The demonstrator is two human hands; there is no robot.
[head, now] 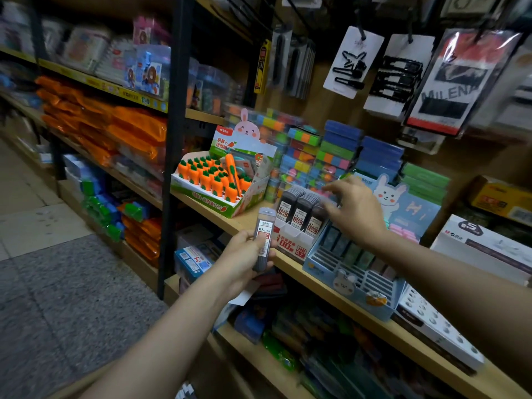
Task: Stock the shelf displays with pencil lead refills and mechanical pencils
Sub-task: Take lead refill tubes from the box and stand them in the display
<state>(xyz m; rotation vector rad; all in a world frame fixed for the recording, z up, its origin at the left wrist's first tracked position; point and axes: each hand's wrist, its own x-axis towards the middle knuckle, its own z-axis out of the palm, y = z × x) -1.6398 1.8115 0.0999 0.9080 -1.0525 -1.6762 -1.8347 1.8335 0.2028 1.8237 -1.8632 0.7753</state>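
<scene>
1. At the left of the frame sit stacked orange packs (115,131) on the neighbouring shelving. They play no part in this job, so we leave them alone.

2. Left of centre on the wooden shelf (290,267) stands the carrot display box (218,185), its front tipped toward the aisle so shoppers can see the rows.

3. Just below centre, our left hand (244,262) grips a lead refill tube (263,239), fingers and thumb curled round its lower half. We hold it upright with the label facing us, which we judge is for checking the grade against the box ahead. It may be more than one tube; blur hides the edge.

4. Right of that, the white refill box (299,226) holds rows of dark tubes standing on end, labels forward.

5. Above its right side, our right hand (355,210) hovers with fingers spread and relaxed, holding nothing we can see. We judge it is tidying the rows or opening a gap for the tube.

6. Further right, the blue bunny display (354,279) shows mostly bare slots, likely awaiting mechanical pencils.
</scene>
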